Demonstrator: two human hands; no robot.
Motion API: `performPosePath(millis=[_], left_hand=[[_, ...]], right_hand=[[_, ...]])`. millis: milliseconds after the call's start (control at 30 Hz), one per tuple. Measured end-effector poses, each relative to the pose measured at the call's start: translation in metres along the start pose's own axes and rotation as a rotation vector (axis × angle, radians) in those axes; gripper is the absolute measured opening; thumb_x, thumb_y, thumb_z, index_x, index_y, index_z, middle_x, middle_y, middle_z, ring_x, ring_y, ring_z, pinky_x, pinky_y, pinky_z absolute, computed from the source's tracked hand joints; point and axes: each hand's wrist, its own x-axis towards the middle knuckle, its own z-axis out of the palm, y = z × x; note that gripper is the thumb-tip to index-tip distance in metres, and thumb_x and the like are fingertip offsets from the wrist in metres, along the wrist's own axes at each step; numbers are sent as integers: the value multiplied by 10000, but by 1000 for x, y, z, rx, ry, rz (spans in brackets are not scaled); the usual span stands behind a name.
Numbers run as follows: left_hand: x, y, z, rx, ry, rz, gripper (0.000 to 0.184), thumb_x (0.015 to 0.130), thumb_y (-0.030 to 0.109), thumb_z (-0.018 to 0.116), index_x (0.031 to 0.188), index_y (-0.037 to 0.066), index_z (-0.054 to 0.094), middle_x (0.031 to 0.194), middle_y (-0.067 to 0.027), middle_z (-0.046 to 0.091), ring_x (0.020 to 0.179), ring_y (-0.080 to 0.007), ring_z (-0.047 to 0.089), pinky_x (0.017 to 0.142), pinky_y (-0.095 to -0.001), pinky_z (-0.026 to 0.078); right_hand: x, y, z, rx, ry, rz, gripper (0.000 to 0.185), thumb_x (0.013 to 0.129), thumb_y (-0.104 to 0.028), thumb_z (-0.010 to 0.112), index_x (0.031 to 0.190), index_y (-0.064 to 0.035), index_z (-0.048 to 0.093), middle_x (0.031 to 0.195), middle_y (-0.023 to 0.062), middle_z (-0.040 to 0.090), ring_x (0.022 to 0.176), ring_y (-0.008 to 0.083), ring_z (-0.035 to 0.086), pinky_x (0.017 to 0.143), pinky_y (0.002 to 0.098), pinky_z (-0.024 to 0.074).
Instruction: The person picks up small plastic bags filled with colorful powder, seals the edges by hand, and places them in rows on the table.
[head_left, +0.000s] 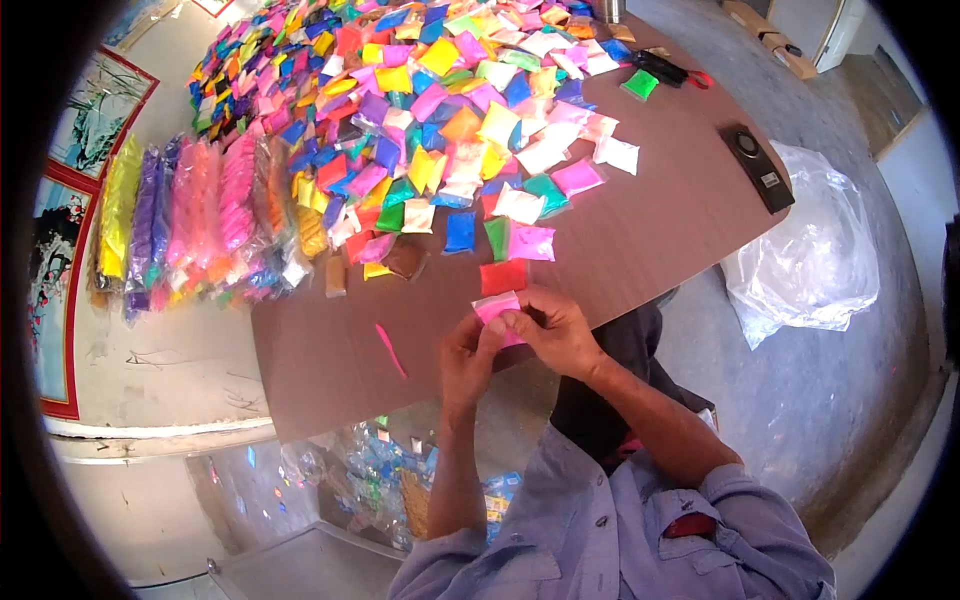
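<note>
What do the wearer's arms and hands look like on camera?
The left hand and the right hand are ungloved, with no watch visible on either wrist. The grey-blue cloth shirt has buttons down its front and sleeves ending near the elbows. I can't tell about rings.

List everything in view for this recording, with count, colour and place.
Pink packet: one, held in both hands
Loose packets: too many to count, many colours, heaped on table
Bagged bundles: several, yellow to orange, table's left side
Pink strip: one, near edge
Black device: one, right end
Black pouch: one, far right
Table: one, brown, centre
Plastic sheeting: clear, floor, right
Wrappers: many, mixed colours, below table
Framed pictures: red-edged, left wall, count unclear
Hands: two, left, right, centre
</note>
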Motion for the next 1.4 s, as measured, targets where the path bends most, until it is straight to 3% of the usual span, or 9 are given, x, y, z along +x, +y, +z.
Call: performPosePath(millis=[333, 567, 667, 733, 967, 1033, 1167, 1233, 1400], left_hand=[[-2, 3, 1, -114, 8, 65, 300, 1019, 278, 664, 1122, 1, 717, 972, 17, 690, 876, -57, 589, 788, -233, 486], [-2, 4, 4, -40, -74, 3, 330, 1009, 283, 678, 1159, -9, 708, 1004, -7, 705, 915, -83, 624, 808, -256, 517], [-1, -1, 1, 10, -82, 9, 331, 1010, 284, 678, 1171, -4, 704, 1001, -11, 705, 919, -94, 630, 806, -276, 533], [-4, 3, 4, -147, -51, -74, 326, 1009, 287, 680, 1167, 3, 705, 1004, -10, 702, 915, -97, 624, 806, -275, 523], [-3, 0, 3, -65, -24, 99, 307, 1005, 277, 684, 1130, -3, 710, 972, 3, 686, 866, -67, 591, 772, -225, 470], [-3, 4, 3, -40, 17, 0, 293, 1004, 268, 684, 1119, 1, 712, 936, 13, 669, 841, -55, 564, 746, -220, 454], [1, -4, 1, -12, 21, 32, 283, 1009, 261, 673, 1125, 7, 714, 927, 23, 654, 828, -51, 548, 734, -223, 443], [2, -4, 2, -112, 18, 122, 277, 1015, 256, 661, 1140, 15, 715, 944, 20, 661, 825, -53, 555, 732, -222, 445], [1, -8, -1, -290, 189, 92, 249, 1016, 236, 654, 1133, 26, 719, 971, 25, 680, 851, -61, 585, 763, -230, 461]], right_hand=[[4, -18, -2, -290, -60, 84, 243, 1025, -219, 614, 1107, 1, 675, 960, 150, 678, 837, 219, 659, 758, 335, 529], [2, 3, -1, -99, 54, 11, 233, 1022, -200, 610, 1103, 12, 663, 964, 157, 690, 845, 243, 681, 759, 347, 540], [2, 2, 0, -174, 72, -30, 240, 1046, -212, 600, 1123, 5, 668, 906, 65, 657, 843, 108, 592, 770, 289, 514], [2, -13, 0, -299, 15, -62, 229, 1028, -189, 598, 1141, 3, 657, 990, 158, 694, 853, 235, 678, 760, 350, 542], [1, -3, -1, -177, -24, -22, 245, 1032, -186, 587, 1211, -25, 631, 1018, 164, 708, 868, 269, 694, 791, 371, 544], [-1, -3, -2, -169, -18, 42, 253, 1033, -178, 624, 1212, -1, 649, 965, 65, 665, 889, 110, 600, 810, 284, 515], [-2, -8, -2, -249, -47, -23, 254, 1026, -162, 629, 1222, -1, 647, 962, 58, 665, 886, 101, 595, 801, 283, 516], [-2, -21, -3, -259, -125, 94, 264, 1003, -175, 623, 1216, -20, 643, 1075, 183, 689, 925, 272, 694, 792, 358, 553], [-18, -52, -1, -241, 82, -103, 254, 988, -154, 641, 1209, -30, 655, 1083, 158, 691, 908, 255, 694, 780, 365, 556]])
